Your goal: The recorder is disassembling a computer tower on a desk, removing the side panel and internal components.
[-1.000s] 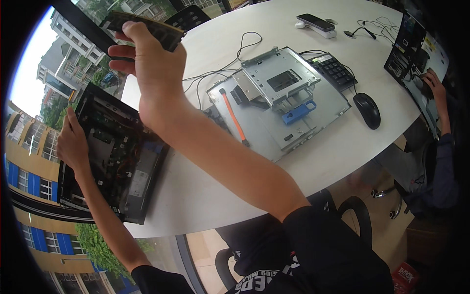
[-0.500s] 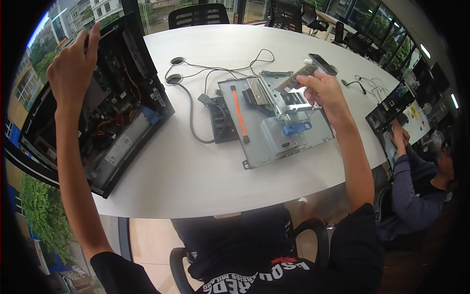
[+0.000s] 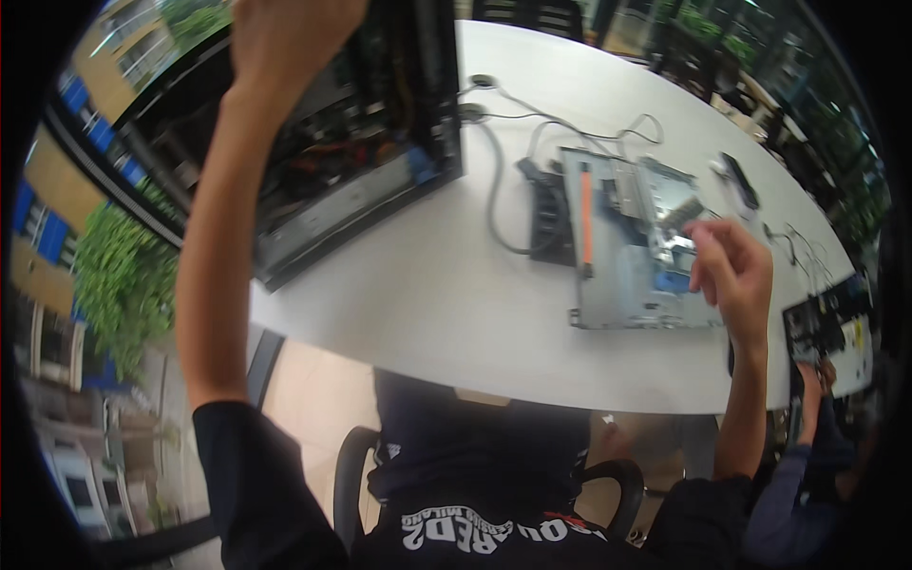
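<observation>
At the top edge of the picture my left hand point(image 3: 294, 43) is over the upper part of an opened black computer case point(image 3: 351, 204); its fingers run out of the picture. Boards and orange wires show inside the case. My right hand point(image 3: 731, 271) has curled fingers, blurred by motion. At its fingertips is what looks like a memory stick point(image 3: 680, 215), just over a metal drive bracket point(image 3: 670, 180). This bracket rests on a grey metal side panel point(image 3: 613, 309). An orange flat cable point(image 3: 586, 218) lies along the panel's left part.
A black power strip point(image 3: 549, 218) with a grey cord stands left of the panel. Thin cables run across the white table point(image 3: 380, 328) from two round grommets. A dark phone-like object point(image 3: 739, 180) lies beyond my right hand. At the far right, another person's hands point(image 3: 815, 375) work on similar parts.
The view has turned left, so the table things sit farther right. My right hand has moved down and nearer over the bracket. My left hand stays at the case.
</observation>
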Action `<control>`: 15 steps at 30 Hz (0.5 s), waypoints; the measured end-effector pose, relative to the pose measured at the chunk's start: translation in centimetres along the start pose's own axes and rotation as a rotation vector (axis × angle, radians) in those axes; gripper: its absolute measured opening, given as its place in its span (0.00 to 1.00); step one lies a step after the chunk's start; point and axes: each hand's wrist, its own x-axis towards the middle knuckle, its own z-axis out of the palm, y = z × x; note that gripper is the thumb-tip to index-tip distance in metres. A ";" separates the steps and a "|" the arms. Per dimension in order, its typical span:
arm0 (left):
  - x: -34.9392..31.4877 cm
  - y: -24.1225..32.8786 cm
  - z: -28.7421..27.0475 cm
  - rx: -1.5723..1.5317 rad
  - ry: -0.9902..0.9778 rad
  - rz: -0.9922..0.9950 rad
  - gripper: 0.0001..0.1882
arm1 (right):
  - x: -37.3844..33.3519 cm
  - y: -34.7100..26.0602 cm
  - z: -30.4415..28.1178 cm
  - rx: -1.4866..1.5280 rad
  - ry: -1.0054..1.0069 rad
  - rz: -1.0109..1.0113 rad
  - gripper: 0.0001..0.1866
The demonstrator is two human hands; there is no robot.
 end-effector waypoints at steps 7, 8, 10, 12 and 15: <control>-1.0 0.9 -1.0 -0.162 0.138 0.119 0.25 | -3.2 -2.2 14.8 -0.098 -0.626 -0.755 0.09; -1.2 1.1 -1.6 -0.147 0.166 0.144 0.25 | -3.8 -2.0 16.3 -0.090 -0.624 -0.765 0.09; -1.6 1.3 -2.5 -0.159 0.182 0.184 0.24 | -5.1 -1.2 18.8 -0.034 -0.757 -0.911 0.07; -1.4 1.0 -2.3 -0.147 0.173 0.198 0.24 | -5.9 -0.8 20.2 -0.018 -0.784 -0.979 0.09; -1.7 1.0 -3.0 -0.107 0.091 0.165 0.22 | -6.4 -0.6 21.1 0.010 -0.815 -1.036 0.13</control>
